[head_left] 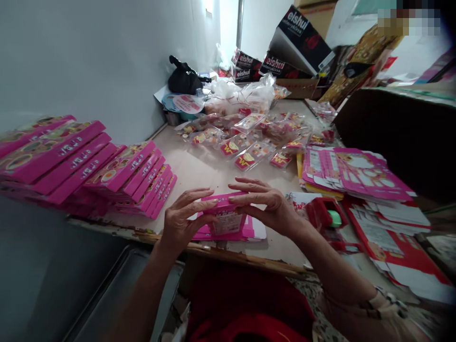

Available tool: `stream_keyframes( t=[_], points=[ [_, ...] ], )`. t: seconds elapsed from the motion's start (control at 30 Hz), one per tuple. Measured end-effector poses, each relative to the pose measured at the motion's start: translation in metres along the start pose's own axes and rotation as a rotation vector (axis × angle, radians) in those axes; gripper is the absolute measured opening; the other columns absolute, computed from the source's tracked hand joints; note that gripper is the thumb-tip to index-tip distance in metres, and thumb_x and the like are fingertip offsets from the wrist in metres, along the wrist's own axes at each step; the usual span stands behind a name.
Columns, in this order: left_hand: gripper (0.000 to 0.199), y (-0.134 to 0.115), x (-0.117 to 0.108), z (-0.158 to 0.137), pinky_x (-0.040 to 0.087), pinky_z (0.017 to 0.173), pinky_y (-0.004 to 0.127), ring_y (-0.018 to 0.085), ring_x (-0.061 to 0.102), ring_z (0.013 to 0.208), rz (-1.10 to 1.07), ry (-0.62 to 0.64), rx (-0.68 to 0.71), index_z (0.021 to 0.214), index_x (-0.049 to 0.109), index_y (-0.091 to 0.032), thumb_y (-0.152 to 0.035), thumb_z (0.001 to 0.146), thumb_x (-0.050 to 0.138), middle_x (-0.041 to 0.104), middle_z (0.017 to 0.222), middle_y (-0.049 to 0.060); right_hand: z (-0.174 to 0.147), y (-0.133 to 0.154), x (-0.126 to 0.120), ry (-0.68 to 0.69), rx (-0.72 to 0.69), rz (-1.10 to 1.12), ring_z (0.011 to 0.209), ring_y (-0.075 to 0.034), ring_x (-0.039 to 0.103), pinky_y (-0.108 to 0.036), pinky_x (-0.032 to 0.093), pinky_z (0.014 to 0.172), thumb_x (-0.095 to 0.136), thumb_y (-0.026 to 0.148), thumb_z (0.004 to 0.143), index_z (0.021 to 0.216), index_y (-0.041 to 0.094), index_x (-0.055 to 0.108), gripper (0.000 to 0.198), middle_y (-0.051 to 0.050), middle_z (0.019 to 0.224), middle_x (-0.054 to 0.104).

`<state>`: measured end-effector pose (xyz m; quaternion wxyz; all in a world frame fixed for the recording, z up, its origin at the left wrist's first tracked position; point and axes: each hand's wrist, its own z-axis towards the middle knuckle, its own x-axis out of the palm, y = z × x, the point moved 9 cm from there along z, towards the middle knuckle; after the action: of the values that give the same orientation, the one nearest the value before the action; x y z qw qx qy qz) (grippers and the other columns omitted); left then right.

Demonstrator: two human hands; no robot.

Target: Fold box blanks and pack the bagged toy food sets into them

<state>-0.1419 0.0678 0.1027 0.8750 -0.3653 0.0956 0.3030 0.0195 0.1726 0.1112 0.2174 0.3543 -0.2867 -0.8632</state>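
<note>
A small pink cardboard box (228, 223) with a printed label stands upright at the table's front edge. My left hand (187, 211) grips its left side, thumb against the front and fingers along the top. On the right, my right hand (265, 202) pinches the top corner, with its fingers over the upper edge. Beneath the box lie flat pink cartons (251, 230), partly covered by it and by my hands. The box's back is hidden from view.
Stacks of pink boxes (135, 173) stand at the left against the wall. Behind lie several clear-bagged small items (245, 147). To the right are flat pink cartons (370, 175), a red tape dispenser (322, 216) and red cartons (402, 251). Black printed boxes (299, 38) are farther back.
</note>
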Motion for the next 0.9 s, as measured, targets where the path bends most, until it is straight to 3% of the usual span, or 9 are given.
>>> stream_keyframes(
  t=[0.13, 0.2, 0.27, 0.33, 0.4, 0.47, 0.53, 0.67, 0.9],
  points=[
    [0.024, 0.03, 0.017, -0.002, 0.059, 0.084, 0.03, 0.019, 0.072, 0.101, -0.203, -0.062, -0.23, 0.11, 0.067, -0.022, -0.025, 0.089, 0.078, 0.073, 0.115, 0.006, -0.009, 0.004, 0.003, -0.112, 0.084, -0.087, 0.141, -0.025, 0.053, -0.048, 0.044, 0.116, 0.063, 0.022, 0.101, 0.131, 0.034, 0.071, 0.034, -0.006, 0.152, 0.058],
    [0.026, 0.031, 0.021, 0.004, 0.055, 0.072, 0.023, 0.014, 0.068, 0.085, -0.186, -0.183, -0.289, 0.11, 0.064, -0.021, -0.027, 0.088, 0.077, 0.07, 0.104, 0.003, -0.025, 0.009, -0.003, -0.06, 0.156, -0.02, 0.145, -0.027, 0.049, -0.047, 0.046, 0.115, 0.065, 0.034, 0.1, 0.154, 0.036, 0.048, 0.056, -0.007, 0.165, 0.041],
    [0.024, 0.016, 0.019, 0.013, 0.052, 0.073, 0.022, 0.013, 0.063, 0.082, -0.139, -0.316, -0.264, 0.105, 0.065, -0.02, -0.028, 0.087, 0.077, 0.067, 0.097, 0.001, -0.057, 0.014, -0.036, -0.14, 0.261, 0.01, 0.145, -0.028, 0.048, -0.046, 0.049, 0.112, 0.068, 0.049, 0.095, 0.165, 0.039, 0.017, 0.087, -0.009, 0.168, 0.034],
    [0.02, -0.001, 0.02, 0.018, 0.051, 0.076, 0.024, 0.015, 0.063, 0.085, -0.138, -0.385, -0.256, 0.099, 0.065, -0.02, -0.032, 0.087, 0.076, 0.066, 0.096, 0.001, -0.112, 0.018, -0.096, -0.465, 0.448, -0.124, 0.137, -0.029, 0.056, -0.046, 0.053, 0.106, 0.066, 0.056, 0.094, 0.165, 0.038, 0.016, 0.089, -0.01, 0.16, 0.047],
    [0.018, -0.01, 0.037, 0.016, 0.051, 0.071, 0.024, 0.015, 0.062, 0.081, -0.161, -0.293, -0.35, 0.097, 0.065, -0.021, -0.035, 0.089, 0.073, 0.066, 0.092, 0.0, -0.187, 0.025, -0.151, -0.812, 0.729, -0.34, 0.117, -0.029, 0.066, -0.043, 0.056, 0.093, 0.065, 0.056, 0.094, 0.15, 0.031, 0.048, 0.063, -0.012, 0.136, 0.065],
    [0.018, -0.012, 0.072, 0.001, 0.049, 0.063, 0.022, 0.014, 0.06, 0.072, -0.189, -0.071, -0.483, 0.096, 0.064, -0.022, -0.038, 0.091, 0.071, 0.065, 0.087, -0.001, -0.241, 0.014, -0.165, -0.818, 1.033, -0.342, 0.092, -0.027, 0.068, -0.039, 0.056, 0.077, 0.067, 0.061, 0.089, 0.118, 0.022, 0.07, 0.049, -0.011, 0.105, 0.073],
    [0.019, -0.013, 0.108, -0.021, 0.047, 0.06, 0.022, 0.013, 0.058, 0.068, -0.221, 0.131, -0.56, 0.095, 0.063, -0.022, -0.04, 0.093, 0.068, 0.064, 0.083, -0.002, -0.263, -0.003, -0.157, -0.682, 1.17, -0.214, 0.083, -0.026, 0.066, -0.037, 0.052, 0.072, 0.065, 0.065, 0.087, 0.098, 0.018, 0.075, 0.048, -0.009, 0.089, 0.073],
    [0.019, -0.011, 0.152, -0.053, 0.048, 0.07, 0.024, 0.014, 0.062, 0.077, -0.249, 0.294, -0.598, 0.101, 0.063, -0.022, -0.04, 0.099, 0.059, 0.067, 0.089, -0.002, -0.25, -0.023, -0.143, -0.567, 1.13, -0.102, 0.086, -0.025, 0.066, -0.035, 0.049, 0.082, 0.072, 0.063, 0.08, 0.08, 0.018, 0.077, 0.045, -0.007, 0.085, 0.075],
    [0.023, -0.01, 0.164, -0.059, 0.047, 0.074, 0.027, 0.016, 0.063, 0.077, -0.213, 0.337, -0.654, 0.102, 0.064, -0.022, -0.044, 0.1, 0.057, 0.069, 0.088, -0.001, -0.246, -0.025, -0.144, -0.738, 1.131, -0.038, 0.097, -0.026, 0.063, -0.038, 0.045, 0.092, 0.086, 0.054, 0.064, 0.072, 0.019, 0.078, 0.037, -0.008, 0.095, 0.073]
  ],
)
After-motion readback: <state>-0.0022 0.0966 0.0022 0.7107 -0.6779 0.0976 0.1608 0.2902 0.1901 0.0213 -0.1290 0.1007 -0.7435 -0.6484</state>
